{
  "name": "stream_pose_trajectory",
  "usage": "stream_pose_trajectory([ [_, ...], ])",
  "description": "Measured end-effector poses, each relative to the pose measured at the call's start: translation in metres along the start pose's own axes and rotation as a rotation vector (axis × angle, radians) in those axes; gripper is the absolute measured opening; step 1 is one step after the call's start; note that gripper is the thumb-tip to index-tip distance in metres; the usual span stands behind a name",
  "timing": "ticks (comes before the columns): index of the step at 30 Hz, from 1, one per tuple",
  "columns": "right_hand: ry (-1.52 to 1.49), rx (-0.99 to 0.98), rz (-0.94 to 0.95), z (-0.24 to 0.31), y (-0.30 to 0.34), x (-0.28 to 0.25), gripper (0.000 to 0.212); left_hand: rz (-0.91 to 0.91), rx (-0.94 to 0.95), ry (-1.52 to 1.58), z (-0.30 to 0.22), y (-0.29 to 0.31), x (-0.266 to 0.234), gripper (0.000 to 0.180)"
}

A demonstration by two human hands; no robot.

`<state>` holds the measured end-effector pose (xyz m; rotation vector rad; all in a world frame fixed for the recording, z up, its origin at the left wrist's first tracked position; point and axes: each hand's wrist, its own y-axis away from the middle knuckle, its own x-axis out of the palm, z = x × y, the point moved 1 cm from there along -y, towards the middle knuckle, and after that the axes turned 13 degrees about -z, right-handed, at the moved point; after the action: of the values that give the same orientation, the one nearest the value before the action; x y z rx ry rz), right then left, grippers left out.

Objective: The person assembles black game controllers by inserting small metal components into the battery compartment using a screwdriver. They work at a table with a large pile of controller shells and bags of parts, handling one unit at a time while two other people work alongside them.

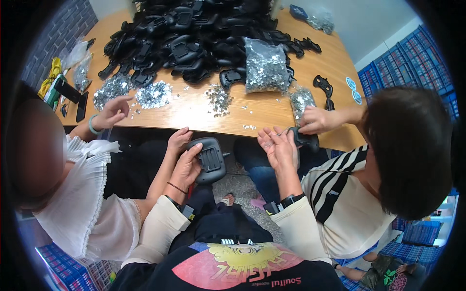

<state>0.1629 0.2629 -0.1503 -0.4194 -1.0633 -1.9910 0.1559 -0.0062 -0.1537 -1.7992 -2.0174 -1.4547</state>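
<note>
In my left hand (188,167) is a black plastic game controller shell (212,159), its open battery compartment facing up; my fingers are closed around its left side. My right hand (280,148) is held out palm up near the table's front edge, fingers spread. Whether small metal bits lie on that palm is too fine to tell. Right beside it, the co-worker on the right holds another black shell (307,139) with a hand (315,120). Small shiny metal pieces (218,100) lie in a loose pile on the table ahead of my hands.
A large heap of black controller shells (184,48) covers the table's back. A clear bag of metal pieces (266,68) and a smaller bag (302,102) stand at right. More metal pieces (153,94) lie at left, near a phone (82,106) and a left co-worker's hand (114,111).
</note>
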Motion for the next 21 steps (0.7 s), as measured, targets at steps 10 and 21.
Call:
stream_pose_trajectory([
  [10,0.157,-0.092,-0.128,0.008,-0.021,0.0,0.032,0.057,-0.149,-0.126,0.007,-0.033,-0.031,0.02],
  [21,0.054,-0.11,-0.038,0.014,-0.033,-0.005,0.029,0.184,-0.159,-0.211,0.002,-0.023,-0.016,0.024],
])
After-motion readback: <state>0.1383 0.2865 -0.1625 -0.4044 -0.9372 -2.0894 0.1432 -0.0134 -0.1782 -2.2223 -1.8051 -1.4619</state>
